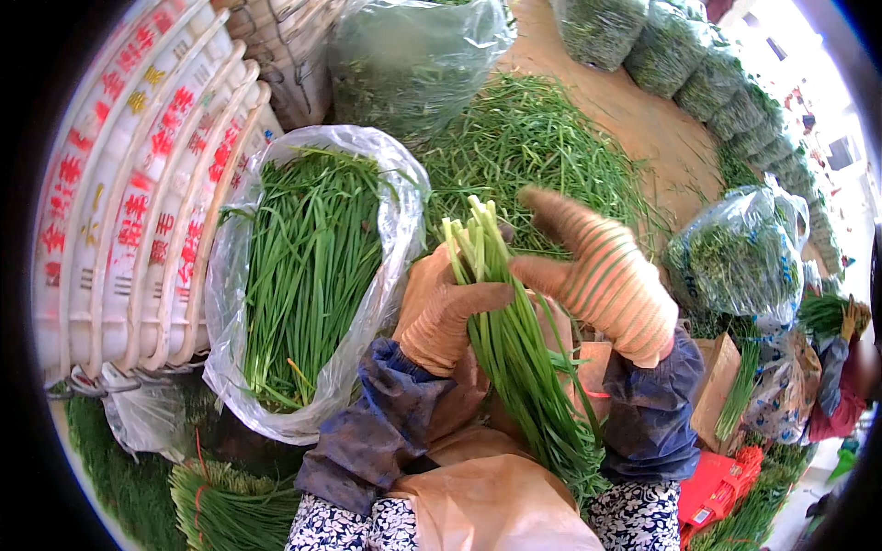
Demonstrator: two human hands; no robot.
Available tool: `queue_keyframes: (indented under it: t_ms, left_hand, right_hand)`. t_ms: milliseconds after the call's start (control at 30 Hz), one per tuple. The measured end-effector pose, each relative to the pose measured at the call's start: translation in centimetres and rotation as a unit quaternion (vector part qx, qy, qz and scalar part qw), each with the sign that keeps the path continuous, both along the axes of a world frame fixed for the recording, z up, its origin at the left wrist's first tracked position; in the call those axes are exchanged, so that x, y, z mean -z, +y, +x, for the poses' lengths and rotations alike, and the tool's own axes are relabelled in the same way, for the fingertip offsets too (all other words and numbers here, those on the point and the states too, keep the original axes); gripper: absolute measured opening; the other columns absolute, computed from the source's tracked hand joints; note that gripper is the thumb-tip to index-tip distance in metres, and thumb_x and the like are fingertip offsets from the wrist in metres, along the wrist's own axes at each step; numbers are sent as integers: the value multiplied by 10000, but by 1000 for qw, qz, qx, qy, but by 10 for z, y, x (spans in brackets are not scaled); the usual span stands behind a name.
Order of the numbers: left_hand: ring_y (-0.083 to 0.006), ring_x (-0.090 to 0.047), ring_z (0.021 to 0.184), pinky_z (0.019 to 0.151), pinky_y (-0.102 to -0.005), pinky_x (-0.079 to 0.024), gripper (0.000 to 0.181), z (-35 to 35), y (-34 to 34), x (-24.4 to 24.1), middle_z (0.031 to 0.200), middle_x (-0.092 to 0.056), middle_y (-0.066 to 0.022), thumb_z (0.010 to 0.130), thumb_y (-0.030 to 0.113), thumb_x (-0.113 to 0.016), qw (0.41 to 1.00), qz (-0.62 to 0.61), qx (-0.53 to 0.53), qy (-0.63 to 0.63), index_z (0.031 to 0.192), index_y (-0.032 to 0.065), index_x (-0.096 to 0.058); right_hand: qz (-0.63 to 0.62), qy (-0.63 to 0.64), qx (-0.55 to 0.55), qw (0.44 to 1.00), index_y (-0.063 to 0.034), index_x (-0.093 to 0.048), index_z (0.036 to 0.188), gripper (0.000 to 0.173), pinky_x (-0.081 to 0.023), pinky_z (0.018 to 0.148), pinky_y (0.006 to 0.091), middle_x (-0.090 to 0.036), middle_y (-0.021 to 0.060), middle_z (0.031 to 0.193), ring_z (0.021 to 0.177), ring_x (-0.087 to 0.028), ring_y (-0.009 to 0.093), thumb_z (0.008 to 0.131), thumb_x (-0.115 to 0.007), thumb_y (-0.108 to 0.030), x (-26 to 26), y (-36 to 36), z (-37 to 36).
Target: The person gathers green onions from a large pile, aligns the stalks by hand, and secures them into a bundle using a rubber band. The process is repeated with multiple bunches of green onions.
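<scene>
My left hand (pixel 441 324), in a soiled knit glove, is closed around a bunch of green Chinese chives (pixel 513 351). The pale cut ends point up and away from me, and the long leaves hang down over my lap. Just right of the stems is my right hand (pixel 599 275), in a striped glove, with thumb and fingers spread and nothing between them; its fingertips are blurred. To my left, a clear plastic bag (pixel 406 179) stands with its mouth wide, packed with chives (pixel 313 275) laid lengthwise. Beyond my hands lies a heap of loose leaves (pixel 530 151).
Stacked white plastic baskets (pixel 138 200) with red writing rise at left. A filled bag (pixel 420 69) stands behind the heap. More bags (pixel 665 58) line the far right. A tied chive bundle (pixel 220 503) lies lower left, red packaging (pixel 716 489) lower right. Another person's sleeve (pixel 832 375) shows at right.
</scene>
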State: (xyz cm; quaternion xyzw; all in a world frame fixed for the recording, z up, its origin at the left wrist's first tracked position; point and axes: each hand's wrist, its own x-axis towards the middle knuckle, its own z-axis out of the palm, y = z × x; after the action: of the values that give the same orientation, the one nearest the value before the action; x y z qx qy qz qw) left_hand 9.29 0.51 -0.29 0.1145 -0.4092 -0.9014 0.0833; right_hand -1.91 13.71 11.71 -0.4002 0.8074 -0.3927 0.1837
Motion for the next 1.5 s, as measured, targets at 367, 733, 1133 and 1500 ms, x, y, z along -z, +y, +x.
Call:
queue_keyframes:
  t_ms: [367,733,1133,1500]
  left_hand:
    - [-156,-644,948,858,-305,-522,591,1,2,3,1037,-676,-59,718,205,-740,1000,-16,-6,-7,1249,-10,-597]
    - [-159,-646,937,848,-309,-524,583,-9,17,0,1032,-680,-67,730,258,-729,998,-56,31,2,1232,-14,-610]
    - [-162,-648,926,837,-312,-527,584,-4,5,10,1026,-685,-75,743,315,-718,998,-59,1,-9,1213,-18,-626]
    - [-164,-650,915,827,-315,-530,593,-6,5,13,1021,-689,-83,754,368,-708,1000,-22,-7,8,1195,-21,-640]
  right_hand:
    - [-35,-5,40,999,-47,-718,1102,214,-542,743,328,-710,97,884,778,-668,234,889,-693,-47,49,25,-19]
    - [279,356,214,866,-33,-701,1122,331,-522,905,357,-694,158,1159,1052,-678,252,851,-775,-206,84,27,-93]
    - [-104,-322,98,936,-8,-700,1020,180,-530,800,288,-706,45,904,850,-650,127,883,-713,-124,61,-27,-30]
    - [-191,-310,194,911,1,-532,1372,483,-464,1027,335,-634,92,1274,1159,-598,197,906,-654,21,81,5,20]
